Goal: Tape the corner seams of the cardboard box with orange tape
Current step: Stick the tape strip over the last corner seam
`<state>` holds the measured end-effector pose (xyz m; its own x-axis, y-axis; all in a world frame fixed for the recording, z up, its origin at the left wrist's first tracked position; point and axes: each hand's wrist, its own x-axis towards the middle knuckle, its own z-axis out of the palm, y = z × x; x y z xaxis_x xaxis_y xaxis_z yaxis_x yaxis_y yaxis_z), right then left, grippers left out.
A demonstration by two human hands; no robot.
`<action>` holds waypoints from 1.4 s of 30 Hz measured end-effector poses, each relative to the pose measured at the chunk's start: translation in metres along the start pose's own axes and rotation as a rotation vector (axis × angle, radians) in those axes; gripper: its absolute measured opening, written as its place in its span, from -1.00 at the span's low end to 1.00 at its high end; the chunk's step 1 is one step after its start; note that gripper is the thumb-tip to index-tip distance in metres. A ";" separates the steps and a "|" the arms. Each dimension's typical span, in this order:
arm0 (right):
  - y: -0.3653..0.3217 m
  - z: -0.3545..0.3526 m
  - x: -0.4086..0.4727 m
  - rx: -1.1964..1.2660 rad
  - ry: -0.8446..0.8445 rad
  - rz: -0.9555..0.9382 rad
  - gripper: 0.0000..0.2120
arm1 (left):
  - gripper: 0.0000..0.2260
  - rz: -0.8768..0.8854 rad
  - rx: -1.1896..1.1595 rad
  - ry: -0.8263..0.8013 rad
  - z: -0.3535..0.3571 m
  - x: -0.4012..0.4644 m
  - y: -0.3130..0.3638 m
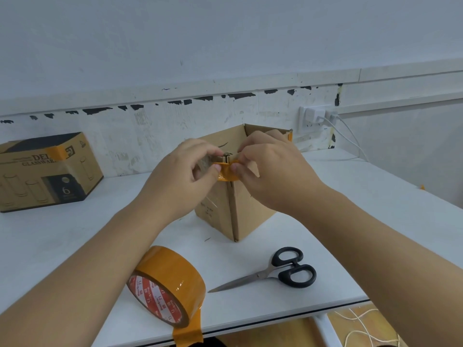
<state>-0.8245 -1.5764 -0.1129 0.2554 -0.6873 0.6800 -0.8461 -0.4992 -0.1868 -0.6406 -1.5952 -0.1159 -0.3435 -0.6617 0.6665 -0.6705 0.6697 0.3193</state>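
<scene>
Surface (pixel 350 201): a white top is carrying everything, running from the marked wall to the near edge.
Cardboard box (pixel 250 211): it is standing open-topped at the middle of the surface, turned so one vertical corner seam is facing the camera; that seam is showing a gap down its length.
Printed carton (pixel 47 171): it is sitting at the far left, well apart from the box, with an orange strip across its top edge.
Left hand (pixel 183 171): it is pinching the left end of the tape piece between thumb and fingertips at the top of the near corner.
Right hand (pixel 273 169): it is gripping the right end of the same piece, thumb pressing it against the right face of the box.
Tape roll (pixel 167 284): it is lying tilted near the front edge, its loose end hanging over the edge.
Scissors (pixel 273 271): black-handled, closed, lying right of the roll with the blades pointing left.
Tape piece (pixel 226 172): a short orange strip is wrapping around the top of the near corner, touching both faces.
Far corner strip (pixel 290 136): orange tape is showing at the box's back right corner.
</scene>
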 end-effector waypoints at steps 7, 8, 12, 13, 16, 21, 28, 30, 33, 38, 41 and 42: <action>0.003 -0.001 0.000 0.040 0.020 0.011 -0.77 | -0.78 -0.008 -0.110 -0.004 0.001 -0.004 -0.002; 0.003 0.000 0.000 0.051 0.023 0.012 -0.77 | -0.81 0.000 -0.115 -0.014 0.000 -0.004 -0.002; 0.005 -0.001 -0.001 0.092 0.034 0.006 -0.77 | -0.90 0.026 -0.088 0.002 -0.001 -0.004 -0.005; 0.006 -0.001 -0.001 0.089 0.033 0.003 -0.77 | -0.93 0.033 -0.077 0.007 -0.001 -0.004 -0.006; 0.007 0.000 -0.002 0.102 0.036 -0.008 -0.77 | -0.92 0.057 -0.054 0.007 0.001 -0.005 -0.007; 0.007 0.002 0.000 0.113 0.019 -0.041 -0.78 | -0.94 0.017 -0.124 -0.043 0.004 -0.002 -0.008; 0.011 0.005 0.001 0.211 0.037 0.003 -0.80 | -0.93 -0.019 -0.185 -0.128 -0.001 -0.001 -0.007; 0.012 0.006 0.001 0.204 0.037 0.006 -0.78 | -0.93 -0.017 -0.167 -0.134 -0.002 0.000 -0.006; 0.014 0.007 0.000 0.193 0.040 0.004 -0.76 | -0.92 -0.023 -0.171 -0.131 -0.003 0.001 -0.004; 0.015 0.007 -0.001 0.203 0.056 0.004 -0.72 | -0.87 -0.032 -0.153 -0.117 -0.004 0.004 -0.003; 0.015 0.005 0.000 0.178 0.046 -0.006 -0.71 | -0.86 -0.053 -0.160 -0.099 -0.003 0.005 -0.002; 0.014 0.005 0.000 0.176 0.045 -0.006 -0.71 | -0.86 -0.063 -0.162 -0.091 -0.003 0.006 -0.002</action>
<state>-0.8343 -1.5864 -0.1190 0.2354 -0.6621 0.7115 -0.7491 -0.5900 -0.3012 -0.6389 -1.5996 -0.1108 -0.3671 -0.7271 0.5801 -0.5805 0.6664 0.4678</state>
